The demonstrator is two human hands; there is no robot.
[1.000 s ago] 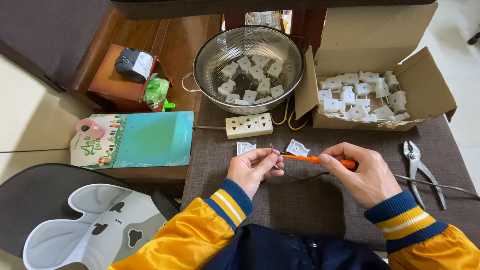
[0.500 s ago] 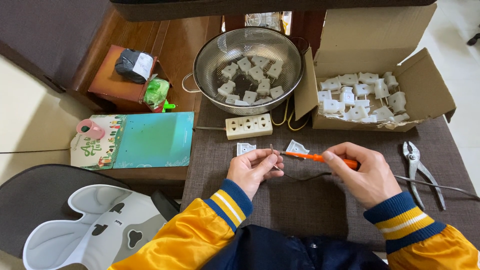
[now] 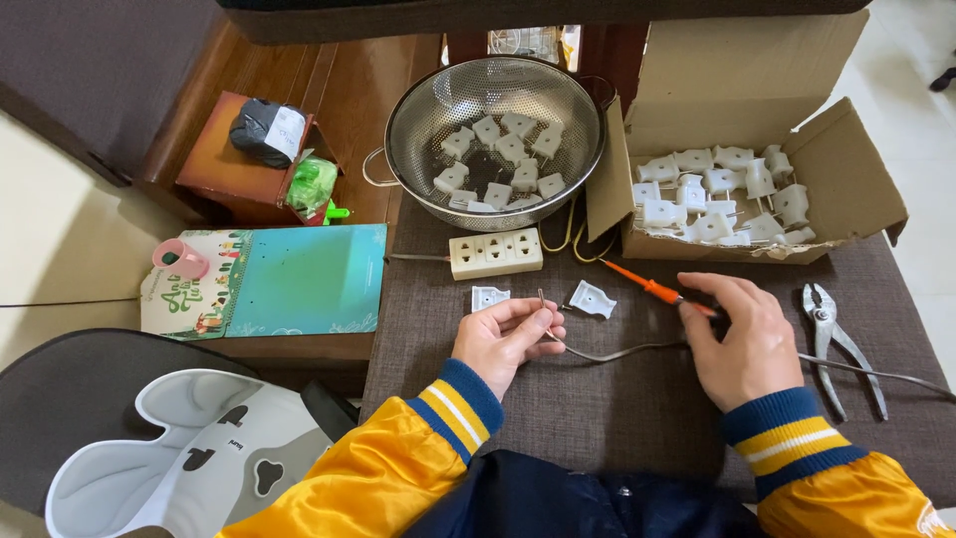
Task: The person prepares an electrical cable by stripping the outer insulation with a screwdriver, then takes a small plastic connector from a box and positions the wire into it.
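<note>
My left hand [image 3: 506,337] pinches the end of a thin grey cable [image 3: 637,349], its bare copper tip sticking up above my fingers. The cable runs right across the brown mat [image 3: 617,418] and under my right hand [image 3: 745,344]. My right hand grips the handle end of an orange screwdriver [image 3: 647,289], whose tip points up and left, close to the mat. Two white plug halves [image 3: 490,297] [image 3: 593,299] lie just beyond my left hand. A white power strip [image 3: 495,253] sits behind them.
A metal colander [image 3: 398,120] holds several white plug parts. A cardboard box [image 3: 846,169] at the back right holds more white plugs. Pliers [image 3: 832,339] lie to the right of my right hand. A teal book [image 3: 299,279], pink roll [image 3: 181,261] and wooden stool [image 3: 229,169] are at the left.
My right hand has drawn the screwdriver rightward, away from the wire end in my left hand. The screwdriver tip now points toward the box instead of my left fingers.
</note>
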